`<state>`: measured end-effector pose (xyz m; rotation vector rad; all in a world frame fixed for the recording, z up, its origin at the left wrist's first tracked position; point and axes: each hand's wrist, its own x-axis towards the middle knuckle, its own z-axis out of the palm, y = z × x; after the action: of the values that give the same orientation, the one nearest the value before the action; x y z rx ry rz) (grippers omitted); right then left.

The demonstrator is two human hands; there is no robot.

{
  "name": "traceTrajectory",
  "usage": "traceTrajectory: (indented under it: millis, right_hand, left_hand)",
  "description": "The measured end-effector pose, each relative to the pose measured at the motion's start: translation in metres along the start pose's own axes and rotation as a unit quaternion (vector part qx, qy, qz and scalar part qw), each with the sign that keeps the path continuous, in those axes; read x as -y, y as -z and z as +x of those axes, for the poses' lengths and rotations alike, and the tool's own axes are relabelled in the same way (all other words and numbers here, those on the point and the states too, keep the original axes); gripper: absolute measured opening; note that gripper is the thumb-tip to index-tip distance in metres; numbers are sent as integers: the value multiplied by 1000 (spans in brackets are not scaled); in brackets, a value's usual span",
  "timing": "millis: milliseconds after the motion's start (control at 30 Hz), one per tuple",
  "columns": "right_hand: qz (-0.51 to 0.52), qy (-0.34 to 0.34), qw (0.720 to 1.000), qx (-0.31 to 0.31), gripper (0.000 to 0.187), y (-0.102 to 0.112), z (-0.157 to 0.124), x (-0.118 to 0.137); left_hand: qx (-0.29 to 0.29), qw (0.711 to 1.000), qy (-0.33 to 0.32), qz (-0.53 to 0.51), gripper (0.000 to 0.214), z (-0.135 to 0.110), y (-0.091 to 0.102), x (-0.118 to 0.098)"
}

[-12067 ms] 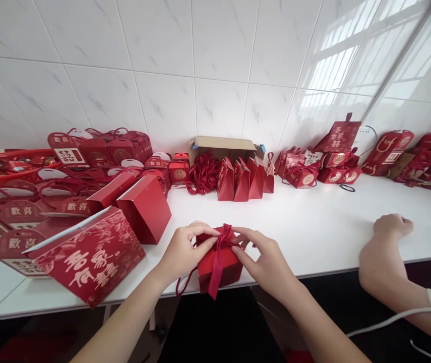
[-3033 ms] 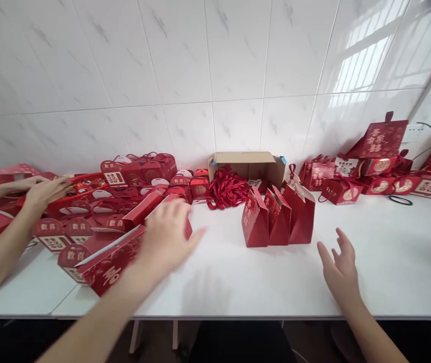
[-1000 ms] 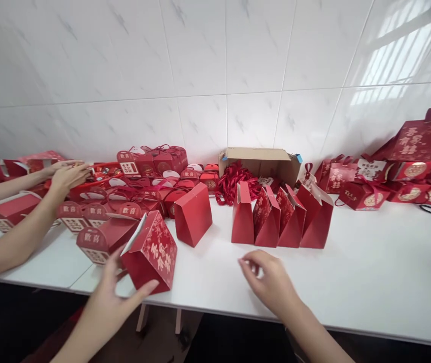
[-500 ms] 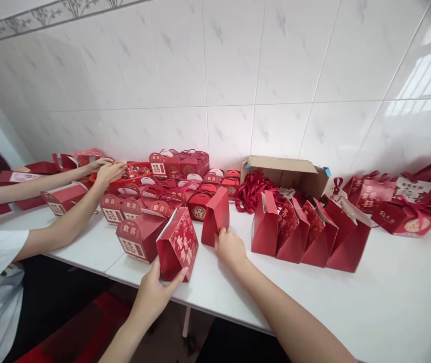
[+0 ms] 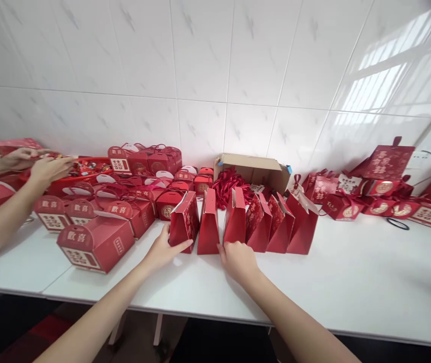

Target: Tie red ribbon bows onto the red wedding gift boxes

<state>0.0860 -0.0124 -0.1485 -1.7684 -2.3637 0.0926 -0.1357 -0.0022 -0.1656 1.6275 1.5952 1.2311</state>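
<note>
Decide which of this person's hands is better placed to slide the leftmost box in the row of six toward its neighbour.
Probably the left hand: it has the leftmost box in its grasp. The right hand is at the second box, so it would likely have to reach across.

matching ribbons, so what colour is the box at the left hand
The box is red, paler print on one side; head view.

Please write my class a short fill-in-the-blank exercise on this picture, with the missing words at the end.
1. The tall red boxes in the front row number ____.
2. The leftmost one is gripped by the person's ____ hand.
3. Red ribbons are piled at the opening of a box made of brown ____.
4. The ring on the white table is coloured ____.

Missing words: six; left; cardboard; black.
</note>
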Motion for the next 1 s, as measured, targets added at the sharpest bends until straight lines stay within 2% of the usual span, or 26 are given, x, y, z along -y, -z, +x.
traceTrajectory:
  millis: [167,333,500,800,1000]
  right_hand:
    - [1,8,1000,4,45,-3,-6,-11]
    - [5,1,1000,15,48,-4,15,1]
    - [15,-15,999,29,42,-6,30,14]
    - [19,-37,999,21,46,-13,30,15]
    - [13,-42,999,16,40,-9,25,9]
  left_hand:
    - [12,1000,-7,-25,73,6,-5,6]
    - [2,999,-30,-28,73,5,-5,9]
    - [20,999,-6,-28,65,11,-2,10]
    - [84,996,-12,0,56,38,-1,7]
    - [131,991,-36,11,54,49,3,7]
